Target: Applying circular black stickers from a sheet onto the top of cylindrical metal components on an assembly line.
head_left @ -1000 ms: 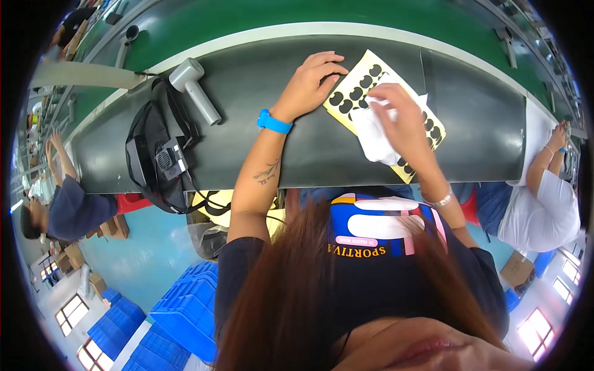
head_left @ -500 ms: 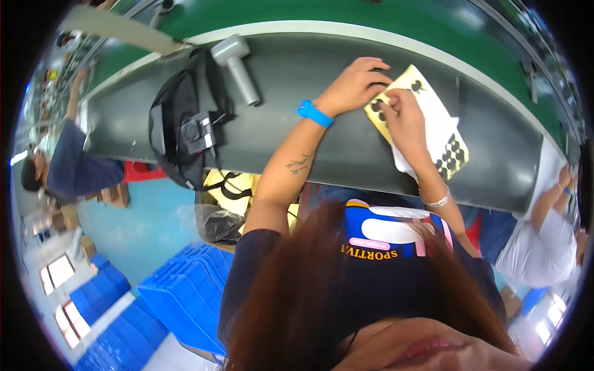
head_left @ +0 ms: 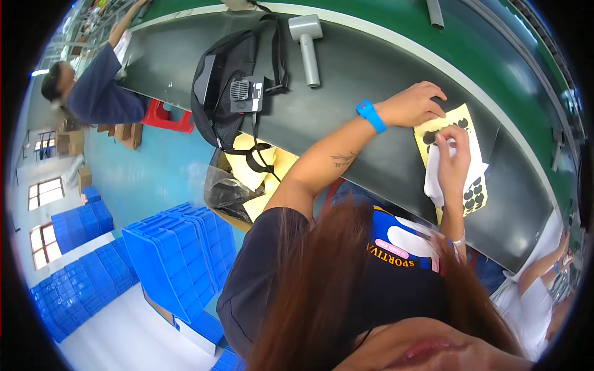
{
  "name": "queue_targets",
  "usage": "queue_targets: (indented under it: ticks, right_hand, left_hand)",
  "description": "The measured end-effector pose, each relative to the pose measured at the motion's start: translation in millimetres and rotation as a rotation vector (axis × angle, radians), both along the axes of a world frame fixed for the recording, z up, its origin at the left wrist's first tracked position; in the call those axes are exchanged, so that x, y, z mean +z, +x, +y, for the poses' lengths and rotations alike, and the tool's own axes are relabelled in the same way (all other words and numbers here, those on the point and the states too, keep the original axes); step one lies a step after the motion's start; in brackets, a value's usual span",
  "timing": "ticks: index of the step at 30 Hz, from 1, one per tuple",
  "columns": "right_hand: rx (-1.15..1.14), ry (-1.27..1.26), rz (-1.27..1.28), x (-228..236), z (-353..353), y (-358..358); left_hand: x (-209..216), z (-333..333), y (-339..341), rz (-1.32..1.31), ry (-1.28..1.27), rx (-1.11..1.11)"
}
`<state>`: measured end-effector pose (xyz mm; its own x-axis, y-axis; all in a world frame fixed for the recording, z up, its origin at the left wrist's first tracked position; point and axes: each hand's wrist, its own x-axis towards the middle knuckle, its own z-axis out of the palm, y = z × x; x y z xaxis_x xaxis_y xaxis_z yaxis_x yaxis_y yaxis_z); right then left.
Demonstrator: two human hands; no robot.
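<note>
A yellow sheet (head_left: 461, 116) with rows of black rounded stickers (head_left: 475, 188) lies on the dark tabletop. White paper (head_left: 435, 176) covers its middle and sticks out past its left side. My left hand (head_left: 416, 105), with a blue band on the wrist, rests at the sheet's upper left edge, fingers apart and bent down onto it. Over the upper part of the sheet, my right hand (head_left: 455, 157) is closed in a pinch beside the black stickers. What lies between those fingertips is too small to make out.
Left along the bench (head_left: 352, 80) lie a grey hair-dryer-shaped tool (head_left: 308, 55) and a black bag (head_left: 210, 93) with a small grilled device (head_left: 246, 94). A carton of yellow sheets and black plastic (head_left: 229, 191) stands below, near blue crates (head_left: 176, 247). Co-workers sit left (head_left: 102, 93) and right (head_left: 526, 303).
The whole view has shifted, so bench and hands appear farther right and lower. My right hand keeps its pinch over the sheet; my left stays at its edge.
</note>
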<state>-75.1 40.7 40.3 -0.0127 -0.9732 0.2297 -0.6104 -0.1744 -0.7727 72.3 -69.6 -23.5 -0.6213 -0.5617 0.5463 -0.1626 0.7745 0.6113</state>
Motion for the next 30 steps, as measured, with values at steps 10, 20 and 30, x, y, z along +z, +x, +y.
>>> queue_targets:
  ticks: [10, 20, 30]
  right_hand:
    - [-0.213, -0.123, -0.401, -3, 12, -76]
    - [-0.375, -0.186, -0.518, -56, 10, -94]
    - [-0.376, -0.194, -0.485, -54, 11, -88]
  left_hand:
    - [-5, 3, 3, 0.005, 0.029, 0.053]
    - [-9, 2, -1, 0.033, 0.015, 0.08]
    - [-15, -2, -1, 0.013, 0.007, 0.084]
